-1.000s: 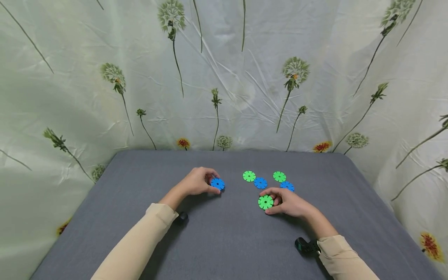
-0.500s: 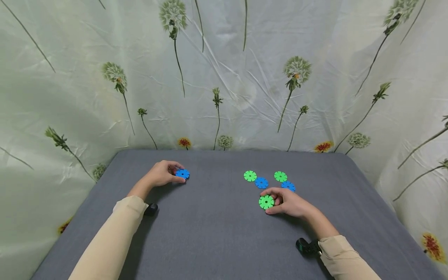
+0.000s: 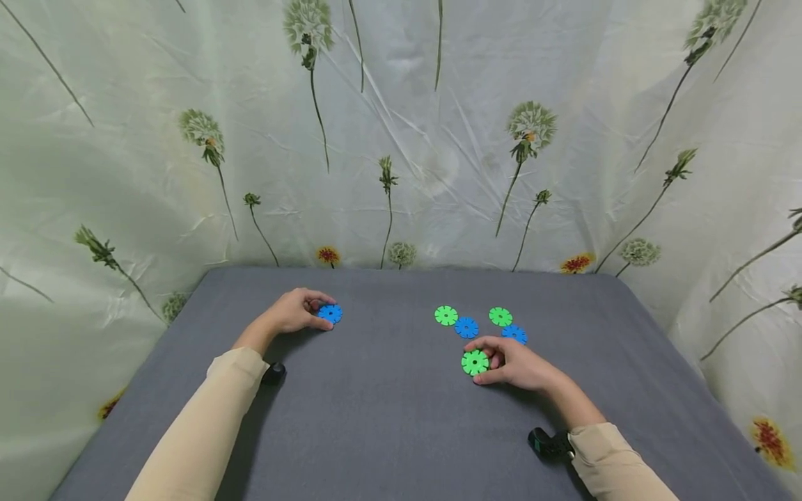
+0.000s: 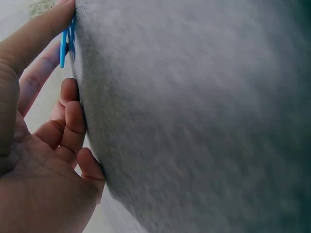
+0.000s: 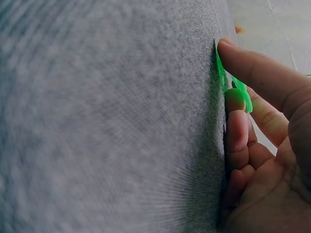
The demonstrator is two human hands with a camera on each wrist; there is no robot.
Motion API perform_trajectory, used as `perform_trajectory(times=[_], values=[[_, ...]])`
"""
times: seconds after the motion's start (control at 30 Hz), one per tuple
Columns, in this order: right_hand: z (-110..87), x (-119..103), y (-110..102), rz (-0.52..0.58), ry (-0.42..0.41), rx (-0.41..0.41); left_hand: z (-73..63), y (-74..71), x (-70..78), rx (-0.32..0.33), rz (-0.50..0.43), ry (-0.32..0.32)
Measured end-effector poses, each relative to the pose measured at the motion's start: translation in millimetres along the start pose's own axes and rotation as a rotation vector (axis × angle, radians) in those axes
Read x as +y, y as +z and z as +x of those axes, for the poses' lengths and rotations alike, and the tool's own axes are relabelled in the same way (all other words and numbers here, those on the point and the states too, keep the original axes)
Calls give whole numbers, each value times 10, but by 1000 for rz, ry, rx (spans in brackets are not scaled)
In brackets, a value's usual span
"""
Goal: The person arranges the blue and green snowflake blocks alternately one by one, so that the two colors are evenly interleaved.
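My left hand [image 3: 293, 311] is at the left of the table and pinches a round blue notched disc [image 3: 330, 314] by its rim, between thumb and fingers. In the left wrist view, thin blue edges [image 4: 63, 48] show at the fingertips, close to the cloth. Right of centre, my right hand [image 3: 516, 363] grips a green notched disc [image 3: 475, 362] between thumb and forefinger. Green edges [image 5: 243, 92] stand apart from one another in the right wrist view, one of them right at the cloth. The remaining fingers of both hands are curled low by the table.
Behind the right hand lie two green discs [image 3: 446, 315] and two blue discs [image 3: 466, 328], flat on the grey cloth-covered table [image 3: 376, 417]. The nearer right blue one is close to the right hand's knuckles. A flower-printed curtain [image 3: 438, 139] hangs along the back and sides.
My left hand has moved left and slightly back across the table with the blue disc, then a touch to the right. The right hand has stayed in place with the green disc.
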State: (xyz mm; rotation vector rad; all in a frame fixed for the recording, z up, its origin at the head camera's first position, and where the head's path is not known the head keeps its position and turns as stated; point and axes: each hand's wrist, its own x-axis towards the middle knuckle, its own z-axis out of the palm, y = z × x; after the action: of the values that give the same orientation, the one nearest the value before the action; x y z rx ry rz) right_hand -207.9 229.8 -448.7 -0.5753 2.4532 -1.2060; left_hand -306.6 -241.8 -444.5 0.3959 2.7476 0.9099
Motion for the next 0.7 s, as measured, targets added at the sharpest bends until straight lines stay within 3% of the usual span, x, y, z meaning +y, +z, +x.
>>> perform_trajectory(times=[0.3, 0.53, 0.7], values=[[5, -21, 17, -12, -3, -5, 32, 31, 12, -22, 4, 12], [1, -11, 6, -16, -13, 2, 3, 5, -14, -57, -110, 32], [-7, 16, -10, -10, -14, -4, 16, -11, -7, -66, -124, 22]])
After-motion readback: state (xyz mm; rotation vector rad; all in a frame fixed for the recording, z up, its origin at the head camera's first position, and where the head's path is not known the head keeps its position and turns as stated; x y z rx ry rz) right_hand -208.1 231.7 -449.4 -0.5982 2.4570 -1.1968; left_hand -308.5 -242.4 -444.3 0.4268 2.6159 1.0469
